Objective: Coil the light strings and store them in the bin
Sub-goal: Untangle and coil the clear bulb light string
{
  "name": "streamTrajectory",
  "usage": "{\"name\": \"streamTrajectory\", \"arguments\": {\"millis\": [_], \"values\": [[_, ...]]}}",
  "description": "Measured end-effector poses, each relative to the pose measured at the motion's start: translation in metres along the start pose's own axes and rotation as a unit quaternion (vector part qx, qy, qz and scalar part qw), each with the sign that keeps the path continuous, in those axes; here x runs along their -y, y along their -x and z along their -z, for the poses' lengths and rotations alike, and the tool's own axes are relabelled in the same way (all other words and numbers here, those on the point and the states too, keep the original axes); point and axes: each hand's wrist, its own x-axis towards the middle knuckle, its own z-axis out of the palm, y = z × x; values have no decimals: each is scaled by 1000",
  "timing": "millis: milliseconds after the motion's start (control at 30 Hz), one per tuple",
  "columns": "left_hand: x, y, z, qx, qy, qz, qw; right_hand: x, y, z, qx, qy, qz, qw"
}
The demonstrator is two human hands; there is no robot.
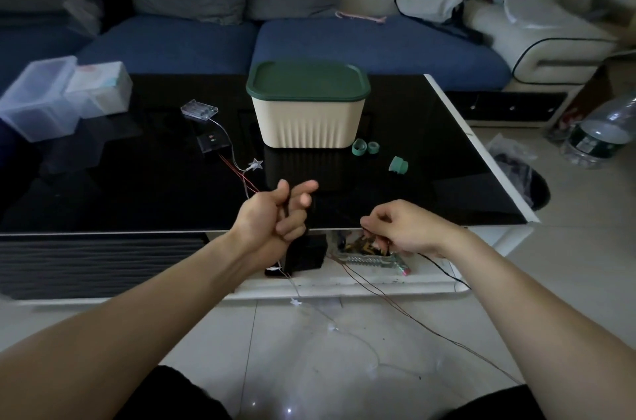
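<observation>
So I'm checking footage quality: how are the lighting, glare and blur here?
Head view: dim room; the glossy black table mirrors the bin; left hand fingertips motion-blurred; wide-angle bending at the edges; thin wires hard to trace.

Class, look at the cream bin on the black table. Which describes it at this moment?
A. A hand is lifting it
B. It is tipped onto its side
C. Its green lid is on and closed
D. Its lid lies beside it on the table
C: the green lid sits flat on top of the cream bin, which stands upright on the table, with both hands nearer the camera and off it.
</observation>
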Motion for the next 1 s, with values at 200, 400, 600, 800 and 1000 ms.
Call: {"name": "streamTrajectory", "arguments": {"millis": [200, 400, 600, 800, 1000], "values": [[5, 4, -12, 29, -22, 0, 999, 19, 4, -19, 57, 155, 41, 985], [7, 4, -8, 59, -69, 123, 988, 47, 25, -36, 114, 146, 122, 975], [19, 9, -8, 204, -180, 212, 939, 43, 22, -26, -34, 77, 199, 976], [22, 7, -12, 237, -227, 195, 924, 25, 12, 1, -55, 4, 153, 987], [21, 12, -13, 202, -256, 165, 931, 4, 2, 14, 34, -55, 107, 992]]}}
